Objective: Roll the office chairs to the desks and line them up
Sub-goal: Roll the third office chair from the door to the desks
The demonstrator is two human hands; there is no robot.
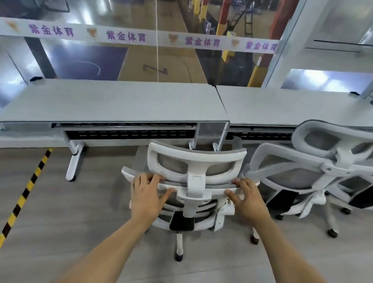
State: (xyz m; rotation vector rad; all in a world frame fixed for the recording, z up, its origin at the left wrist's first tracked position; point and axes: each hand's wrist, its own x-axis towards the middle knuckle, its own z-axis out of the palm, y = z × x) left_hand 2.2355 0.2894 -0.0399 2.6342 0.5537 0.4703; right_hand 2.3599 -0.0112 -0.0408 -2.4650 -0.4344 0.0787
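Far left, a strip of yellow-and-black hazard tape (15,207) is stuck diagonally across the grey floor. Next to it the left desk (117,101) is set against the glass wall, its white leg (73,163) planted on the floor. The white mesh chair (196,164) is parked facing the spot where the two desks meet, headrest just below the desk edge, not tucked under yet. The left hand (148,196) is laid over the top rail of the backrest, fingers curled over the edge and thumb stretched toward the centre post. The right hand (247,199) is hooked on the same rail on the other side, fingers wrapped over, thumb pointing inward. Just beside it on the right, a second chair (290,175) is lined up at the right desk (297,106), and a third chair (343,141) is partly seen past that.
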